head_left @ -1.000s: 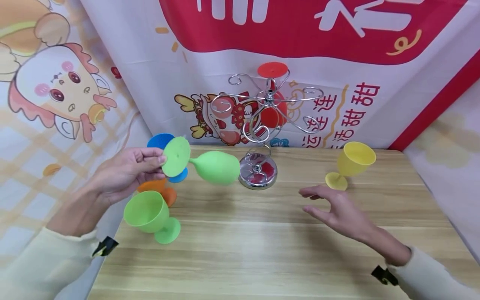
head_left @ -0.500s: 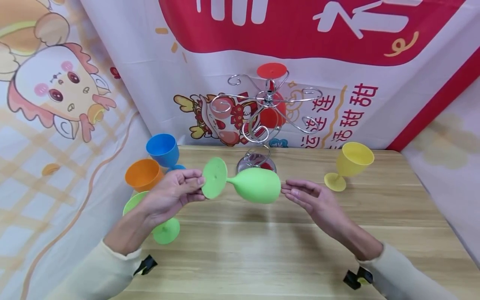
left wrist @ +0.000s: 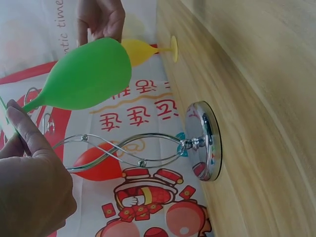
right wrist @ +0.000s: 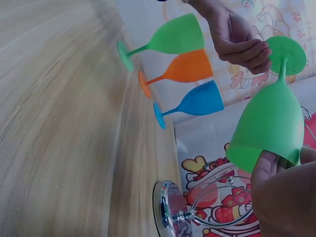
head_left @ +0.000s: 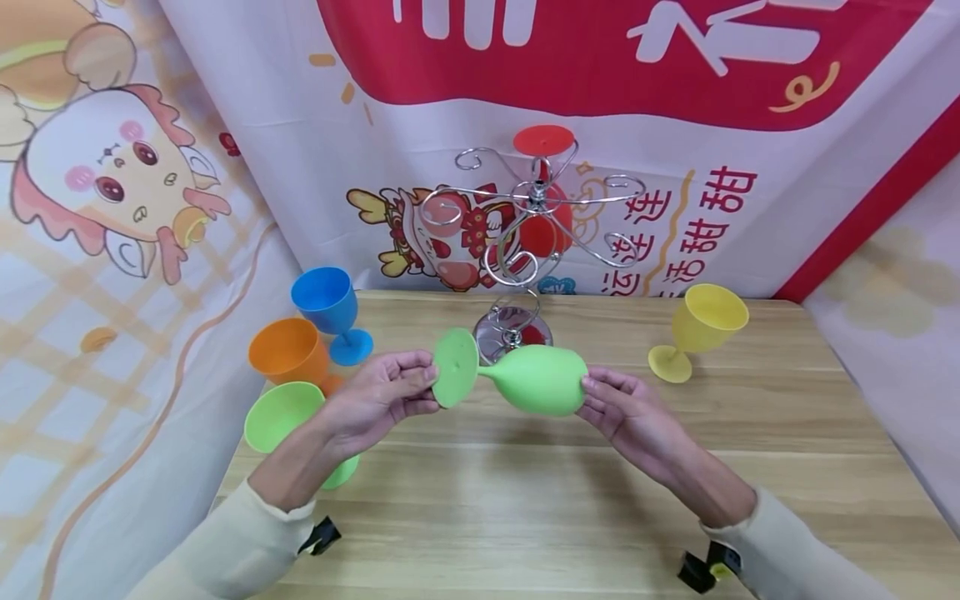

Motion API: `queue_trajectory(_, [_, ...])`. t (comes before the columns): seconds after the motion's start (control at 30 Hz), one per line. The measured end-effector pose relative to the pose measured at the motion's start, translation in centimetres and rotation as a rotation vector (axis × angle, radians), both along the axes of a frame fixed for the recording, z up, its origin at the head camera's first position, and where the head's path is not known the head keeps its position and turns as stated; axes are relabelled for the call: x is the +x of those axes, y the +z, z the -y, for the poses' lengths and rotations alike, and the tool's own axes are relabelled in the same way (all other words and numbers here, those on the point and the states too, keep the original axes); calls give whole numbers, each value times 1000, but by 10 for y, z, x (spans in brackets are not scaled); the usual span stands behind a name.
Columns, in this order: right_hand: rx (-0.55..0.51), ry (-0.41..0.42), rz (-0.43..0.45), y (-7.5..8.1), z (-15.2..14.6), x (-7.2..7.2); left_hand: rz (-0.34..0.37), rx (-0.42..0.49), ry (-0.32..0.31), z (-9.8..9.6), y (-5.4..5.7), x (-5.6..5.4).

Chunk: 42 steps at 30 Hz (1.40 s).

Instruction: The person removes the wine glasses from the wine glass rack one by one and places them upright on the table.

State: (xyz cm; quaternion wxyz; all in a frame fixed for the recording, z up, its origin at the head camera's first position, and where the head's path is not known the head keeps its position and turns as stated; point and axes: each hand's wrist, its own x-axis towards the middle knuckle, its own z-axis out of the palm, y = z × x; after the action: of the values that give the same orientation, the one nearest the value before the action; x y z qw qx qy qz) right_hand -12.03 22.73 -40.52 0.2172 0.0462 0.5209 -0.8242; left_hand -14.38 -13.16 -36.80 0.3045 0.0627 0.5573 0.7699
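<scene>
A green goblet (head_left: 542, 381) lies sideways in the air between both hands, above the table. My left hand (head_left: 386, 390) pinches the edge of its round foot, on the left. At the other end my right hand (head_left: 628, 417) grips the rim, with fingers inside the cup and the thumb outside, as the right wrist view shows. Behind the goblet stands a chrome wire rack (head_left: 537, 196) on a round base (left wrist: 203, 140). A red goblet (head_left: 545, 227) hangs upside down from it, its foot on top.
On the left of the wooden table (head_left: 487, 525) stand a blue goblet (head_left: 330, 304), an orange goblet (head_left: 288, 354) and a second green goblet (head_left: 281, 412), partly behind the left forearm. A yellow goblet (head_left: 705, 321) stands at the right. Printed cloth walls (head_left: 420, 133) close off the back and sides.
My left hand has carried the green goblet rightward and slightly down to the middle. My right hand has come in leftward and taken hold of its rim.
</scene>
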Motion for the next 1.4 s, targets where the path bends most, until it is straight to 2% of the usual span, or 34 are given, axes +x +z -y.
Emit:
queue_trajectory(0.33, [4,-5,13,5,-6,2,13,-51,-16,-8,-5,0])
queue_trajectory(0.57, [-5,16,-70,6,-14,1,24,-99,-29,-14,-10,1])
queue_trajectory(1.2, [94,28,-252,20,-37,6,35,-214,-147,-21,-19,2])
queue_trajectory(1.33, [178,22,-297,26,-46,6,20,-230,-169,-21,-23,3])
queue_trajectory(1.4, [297,9,-343,30,-53,6,4,-231,-173,-20,-26,3])
